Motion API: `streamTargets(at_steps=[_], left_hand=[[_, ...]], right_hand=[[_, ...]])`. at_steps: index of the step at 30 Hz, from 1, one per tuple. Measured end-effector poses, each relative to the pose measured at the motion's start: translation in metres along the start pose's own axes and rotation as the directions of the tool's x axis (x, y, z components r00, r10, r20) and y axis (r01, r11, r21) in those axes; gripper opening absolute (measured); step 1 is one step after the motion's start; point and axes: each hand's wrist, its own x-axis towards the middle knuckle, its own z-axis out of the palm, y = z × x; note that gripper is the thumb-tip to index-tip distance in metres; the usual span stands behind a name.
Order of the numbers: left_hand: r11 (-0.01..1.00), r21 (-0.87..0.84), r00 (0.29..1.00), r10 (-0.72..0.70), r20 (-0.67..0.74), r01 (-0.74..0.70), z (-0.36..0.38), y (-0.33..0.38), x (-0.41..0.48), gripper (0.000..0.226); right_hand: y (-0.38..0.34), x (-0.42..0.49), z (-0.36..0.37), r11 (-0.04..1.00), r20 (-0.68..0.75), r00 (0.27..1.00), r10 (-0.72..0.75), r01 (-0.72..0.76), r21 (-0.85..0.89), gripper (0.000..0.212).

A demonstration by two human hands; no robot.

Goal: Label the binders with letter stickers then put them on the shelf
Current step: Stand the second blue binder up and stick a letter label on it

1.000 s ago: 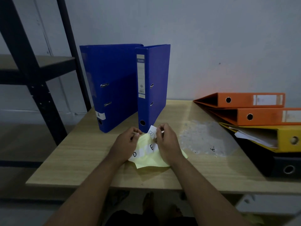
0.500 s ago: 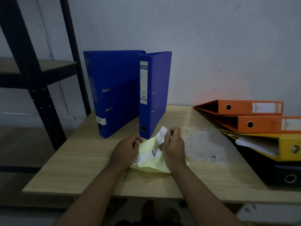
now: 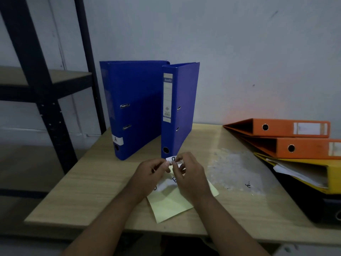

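Two hands on one white letter sticker [image 3: 172, 159]: left hand [image 3: 150, 175] and right hand [image 3: 192, 175] both pinch it in curled fingers, over yellow backing sheet [image 3: 170, 206] on desk [image 3: 88, 196].

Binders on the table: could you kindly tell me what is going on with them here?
A person is labelling binders. The left hand and right hand pinch a small white sticker just in front of the right blue binder, above the yellow sheet. The left blue binder already carries an A label. Orange binders and a yellow binder lie stacked at the right.
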Motion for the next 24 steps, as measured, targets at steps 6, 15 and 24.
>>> streamTargets(at_steps=[6, 15, 24], left_hand=[[0.998, -0.039, 0.998, -0.043, -0.036, 0.042, 0.000, -0.010, 0.005, 0.020], [0.991, -0.119, 0.990, -0.083, -0.118, 0.068, -0.003, -0.004, 0.002, 0.021], [0.992, -0.103, 0.992, -0.089, -0.088, 0.079, -0.006, -0.005, 0.004, 0.005]], right_hand=[[0.000, 0.000, -0.003, 0.989, 0.033, 0.990, -0.134, 0.132, 0.072, 0.011], [0.002, -0.001, -0.004, 0.985, 0.014, 0.990, -0.139, 0.137, 0.105, 0.032], [-0.003, -0.004, -0.013, 0.961, 0.012, 0.986, -0.169, 0.162, 0.226, 0.047]])
